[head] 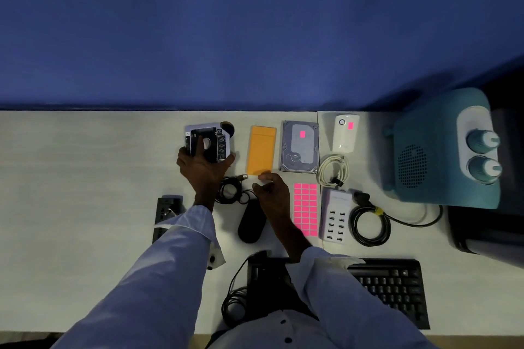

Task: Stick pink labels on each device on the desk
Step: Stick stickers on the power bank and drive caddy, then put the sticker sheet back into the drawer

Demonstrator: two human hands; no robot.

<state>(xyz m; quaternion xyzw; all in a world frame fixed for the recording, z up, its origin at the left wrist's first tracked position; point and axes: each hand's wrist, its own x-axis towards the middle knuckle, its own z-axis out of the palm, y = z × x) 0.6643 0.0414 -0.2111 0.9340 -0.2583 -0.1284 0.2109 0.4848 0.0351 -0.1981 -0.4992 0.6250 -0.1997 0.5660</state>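
Observation:
My left hand (202, 168) grips a black and white drive caddy (208, 142) at the back of the desk, thumb across its top. My right hand (270, 193) hovers at the near end of an orange flat device (261, 149), thumb and forefinger pinched; whether they pinch a label I cannot tell. A sheet of pink labels (305, 208) lies just right of that hand. The hard drive (300, 147) and the white adapter (345, 133) each carry a pink label. A white multi-port charger (336, 217) lies right of the sheet.
A black microphone (251, 221) with coiled cable lies under my wrists. A coiled white cable (333, 170), a black power cord (368, 224), a teal appliance (442, 147), a black keyboard (394, 292) and a black power strip (166, 215) surround the work spot. Blue wall behind.

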